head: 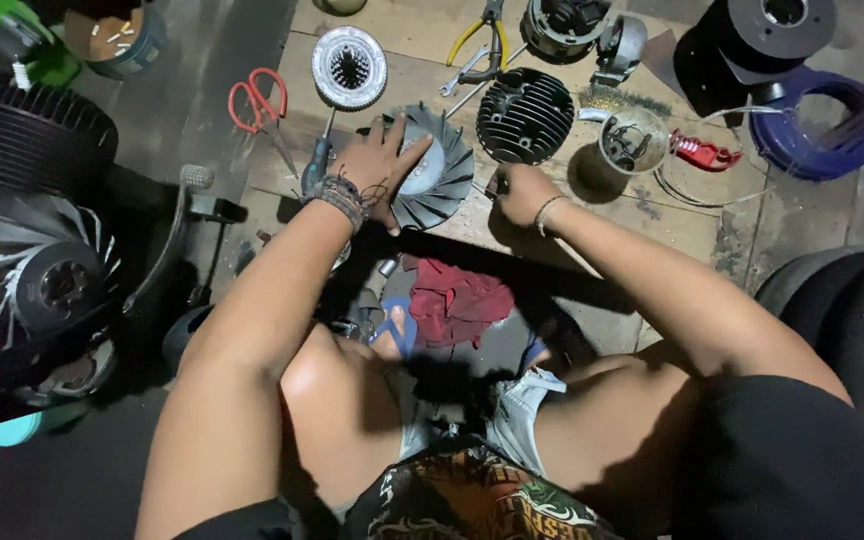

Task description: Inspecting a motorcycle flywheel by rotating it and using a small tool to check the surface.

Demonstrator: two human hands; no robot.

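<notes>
Two hands worked the finned fan wheel (439,165) near the wooden board's (672,215) front edge. My left hand (377,165) lay open, palm pressing it flat. My right hand (520,192) was closed at its rim; on what, couldn't tell. Best done with firm downward pressure so it doesn't spin.

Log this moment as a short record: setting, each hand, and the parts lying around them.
Setting: wooden board on the floor, person crouched over it
Left hand: palm pressed flat on a dark finned fan wheel
Right hand: closed beside the wheel's right edge; what it grips is too small to tell
Nearby: finned cylinder head, red scissors, yellow pliers, red rag
</notes>
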